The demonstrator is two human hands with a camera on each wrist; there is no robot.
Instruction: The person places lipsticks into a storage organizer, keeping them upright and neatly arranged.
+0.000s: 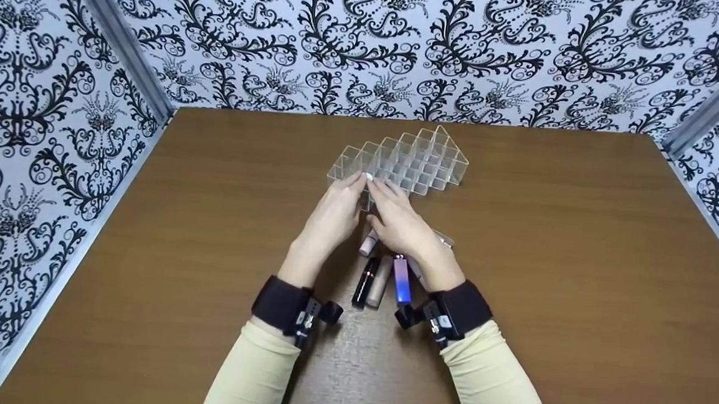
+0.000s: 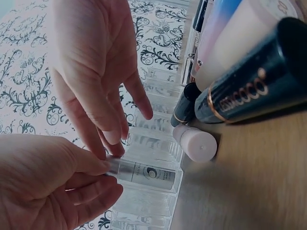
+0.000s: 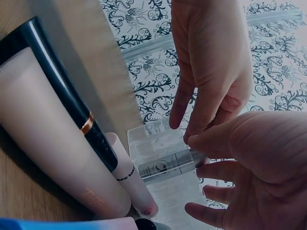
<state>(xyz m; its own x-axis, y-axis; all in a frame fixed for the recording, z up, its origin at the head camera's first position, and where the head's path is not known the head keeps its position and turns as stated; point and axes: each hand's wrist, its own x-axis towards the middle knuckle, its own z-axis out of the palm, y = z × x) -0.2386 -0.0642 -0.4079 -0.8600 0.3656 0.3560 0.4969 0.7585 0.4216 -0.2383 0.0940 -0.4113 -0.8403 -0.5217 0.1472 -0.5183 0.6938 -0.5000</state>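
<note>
A clear acrylic organizer [image 1: 427,159] with diamond-shaped compartments stands on the table, both hands at its near left part. Inside one compartment sits a silver-grey cosmetic tube [image 2: 151,176], its label visible through the clear wall. My left hand [image 1: 334,212] pinches the tube's protruding silver end between thumb and fingers. From the other side my right hand [image 1: 403,226] meets it, thumb and index finger around the same end. The right hand's other fingers are spread in the right wrist view. Close below the hands lies a pale pink tube [image 1: 368,242].
Nearer the person lie a black gold-banded tube [image 1: 364,283], a beige tube [image 1: 379,282] and a purple-to-blue tube [image 1: 401,281]. More cosmetics lie partly hidden under the right wrist. Patterned walls [image 1: 369,46] border the wooden table [image 1: 580,272] at the back and sides.
</note>
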